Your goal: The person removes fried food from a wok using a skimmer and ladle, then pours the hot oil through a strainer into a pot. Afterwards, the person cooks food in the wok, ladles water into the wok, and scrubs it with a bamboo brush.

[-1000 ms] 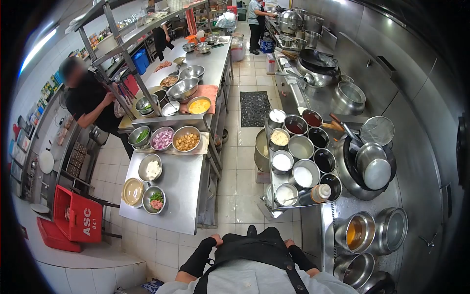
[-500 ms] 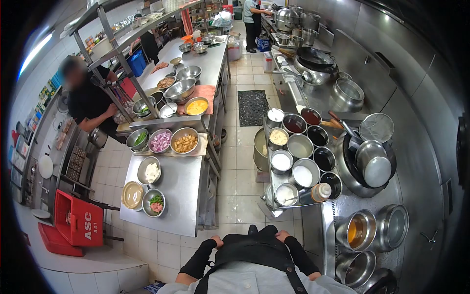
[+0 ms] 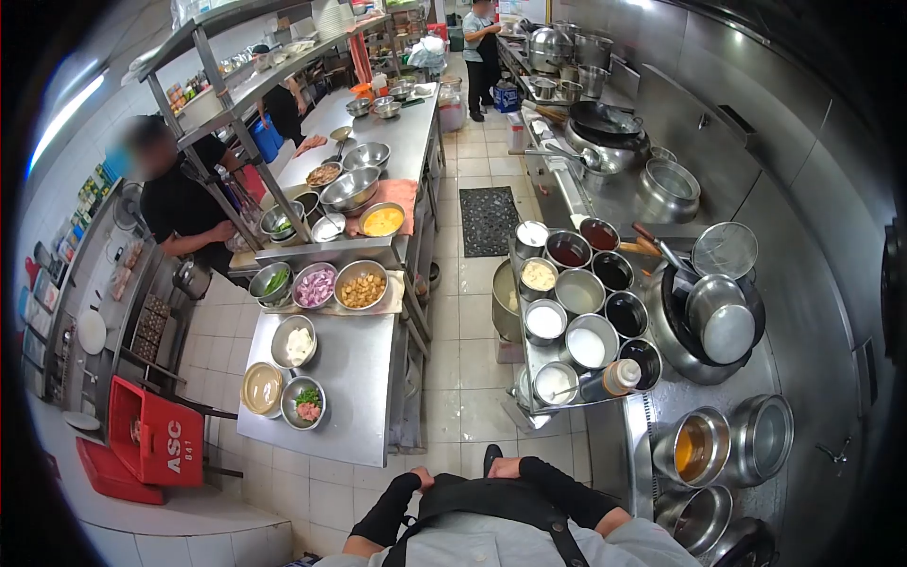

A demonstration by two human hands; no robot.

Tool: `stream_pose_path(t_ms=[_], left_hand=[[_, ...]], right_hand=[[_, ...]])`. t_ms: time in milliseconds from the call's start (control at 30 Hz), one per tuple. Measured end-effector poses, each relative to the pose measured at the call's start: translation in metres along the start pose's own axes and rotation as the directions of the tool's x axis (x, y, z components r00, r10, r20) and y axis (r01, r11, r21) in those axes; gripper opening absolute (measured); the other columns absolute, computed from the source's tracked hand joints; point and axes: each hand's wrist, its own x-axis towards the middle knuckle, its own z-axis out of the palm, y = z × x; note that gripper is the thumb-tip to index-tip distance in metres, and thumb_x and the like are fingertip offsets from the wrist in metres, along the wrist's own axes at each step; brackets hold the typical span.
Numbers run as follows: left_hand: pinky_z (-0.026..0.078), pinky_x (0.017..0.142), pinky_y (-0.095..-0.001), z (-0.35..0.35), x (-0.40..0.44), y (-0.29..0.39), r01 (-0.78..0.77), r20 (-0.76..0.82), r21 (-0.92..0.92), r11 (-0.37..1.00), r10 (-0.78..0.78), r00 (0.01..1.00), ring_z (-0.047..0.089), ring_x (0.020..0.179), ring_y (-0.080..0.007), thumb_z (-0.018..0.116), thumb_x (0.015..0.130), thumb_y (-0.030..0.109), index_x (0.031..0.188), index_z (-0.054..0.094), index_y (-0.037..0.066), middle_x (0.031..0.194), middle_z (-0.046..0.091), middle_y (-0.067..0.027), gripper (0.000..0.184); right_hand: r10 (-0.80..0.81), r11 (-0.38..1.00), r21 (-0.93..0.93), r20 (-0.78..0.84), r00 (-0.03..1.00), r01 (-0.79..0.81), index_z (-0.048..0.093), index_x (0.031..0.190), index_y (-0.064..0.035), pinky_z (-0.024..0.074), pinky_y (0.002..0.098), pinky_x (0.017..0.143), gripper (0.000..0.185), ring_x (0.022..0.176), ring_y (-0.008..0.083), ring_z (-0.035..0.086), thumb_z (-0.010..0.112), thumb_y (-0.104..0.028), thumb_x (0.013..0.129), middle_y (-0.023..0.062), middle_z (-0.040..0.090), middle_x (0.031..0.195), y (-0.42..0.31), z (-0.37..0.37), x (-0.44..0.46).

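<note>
My left hand (image 3: 422, 479) is low in front of me with fingers curled at the left edge of my black apron (image 3: 472, 496). On the other side, my right hand (image 3: 505, 469) is closed at the apron's right edge; its fingertips are partly hidden. Both hands are apart from the worktops. Nearest on the left is a steel table (image 3: 354, 416) with a bowl of minced meat and chopped greens (image 3: 307, 406), a bowl of pale liquid (image 3: 262, 387) and a bowl with a white paste (image 3: 299, 344).
A seasoning rack (image 3: 557, 408) with several pots and a squeeze bottle (image 3: 609, 380) stands right, beside woks (image 3: 605, 121). A red box (image 3: 156, 430) stands left. One person (image 3: 179, 194) works left, another (image 3: 480, 52) far down the aisle. A black mat (image 3: 487, 222) lies on the floor.
My right hand has moved left, closer to my left hand, and my left hand sits slightly lower. A shoe shows further forward. The far person's arms have shifted, and another person shows more behind the shelf.
</note>
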Motion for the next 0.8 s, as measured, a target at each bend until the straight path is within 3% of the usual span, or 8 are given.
stream_pose_path(t_ms=[67,200,300,400,600,667,733,800], left_hand=[[0.056,0.072,-0.0389,-0.004,-0.011,0.015,0.197,0.004,-0.224,0.954,-0.202,0.979,0.071,0.073,-0.0306,0.064,0.063,0.027,0.077,0.072,-0.002,0.075,0.07,-0.0198,0.033],[0.056,0.071,-0.0381,-0.021,-0.035,0.037,0.173,-0.049,-0.075,0.982,-0.177,0.983,0.071,0.073,-0.0296,0.064,0.062,0.026,0.074,0.072,-0.001,0.074,0.07,-0.0187,0.03],[0.056,0.072,-0.0383,-0.02,-0.034,0.036,0.178,-0.046,-0.084,0.98,-0.182,0.982,0.071,0.075,-0.0304,0.064,0.062,0.025,0.073,0.072,-0.001,0.074,0.07,-0.019,0.03],[0.055,0.073,-0.0392,-0.023,-0.042,0.043,0.207,-0.024,-0.16,0.965,-0.213,0.977,0.07,0.078,-0.0317,0.064,0.062,0.025,0.074,0.072,-0.002,0.076,0.07,-0.0201,0.031],[0.055,0.076,-0.0399,-0.025,-0.048,0.057,0.168,-0.055,-0.023,0.985,-0.169,0.984,0.07,0.08,-0.0333,0.062,0.062,0.026,0.076,0.072,-0.003,0.078,0.07,-0.0215,0.033],[0.055,0.076,-0.0399,-0.022,-0.042,0.05,0.177,-0.045,-0.109,0.978,-0.183,0.982,0.07,0.08,-0.0338,0.061,0.063,0.026,0.076,0.072,-0.003,0.078,0.07,-0.0217,0.034],[0.055,0.077,-0.0397,-0.018,-0.037,0.046,0.187,-0.058,-0.138,0.973,-0.196,0.979,0.07,0.08,-0.034,0.061,0.063,0.026,0.077,0.072,-0.003,0.079,0.07,-0.0217,0.034],[0.055,0.078,-0.0395,-0.014,-0.036,0.043,0.191,-0.065,-0.17,0.967,-0.205,0.977,0.07,0.081,-0.0342,0.06,0.064,0.026,0.078,0.072,-0.003,0.079,0.07,-0.0217,0.034]], right_hand=[[-0.022,0.999,0.044,0.005,1.0,0.022,0.073,0.098,-0.0033,0.0505,0.0344,0.072,0.031,0.076,0.0192,0.065,0.058,-0.019,0.076,0.0098,0.072,0.085,-0.008,0.002,-0.007],[-0.177,0.984,-0.018,-0.014,0.984,0.177,0.071,0.095,0.0002,0.0496,0.0365,0.07,0.033,0.073,0.0201,0.064,0.056,-0.021,0.075,0.0132,0.07,0.082,-0.015,-0.004,-0.014],[-0.184,0.98,-0.073,0.034,0.982,0.186,0.072,0.097,-0.0005,0.0505,0.0321,0.064,0.031,0.068,0.013,0.063,0.053,-0.012,0.075,0.0052,0.07,0.079,-0.036,-0.013,-0.03],[0.001,0.953,-0.302,0.042,0.999,0.012,0.073,0.097,-0.0028,0.0497,0.0325,0.06,0.031,0.066,0.0141,0.063,0.052,-0.012,0.076,0.0047,0.07,0.078,-0.025,-0.019,-0.016],[0.318,0.907,0.341,-0.165,0.933,-0.249,0.075,0.076,-0.0034,0.0435,0.0342,0.046,0.018,0.052,0.016,0.057,0.061,-0.014,0.075,0.0051,0.065,0.064,0.104,0.003,0.013],[0.425,0.901,0.242,-0.327,0.844,-0.36,0.074,0.09,-0.0016,0.051,0.0367,0.056,0.027,0.068,0.0219,0.066,0.066,-0.021,0.074,0.0136,0.07,0.079,0.137,0.021,-0.01],[0.263,0.849,-0.279,-0.513,0.817,-0.449,0.07,0.105,-0.0007,0.0551,0.0383,0.075,0.043,0.093,0.0288,0.068,0.072,-0.024,0.069,0.0204,0.069,0.102,0.336,0.053,0.055],[0.688,0.722,0.306,-0.411,0.598,-0.621,0.064,0.116,-0.0003,0.0515,0.0364,0.092,0.054,0.111,0.0317,0.061,0.073,-0.023,0.068,0.0235,0.062,0.12,0.288,0.065,-0.015]])
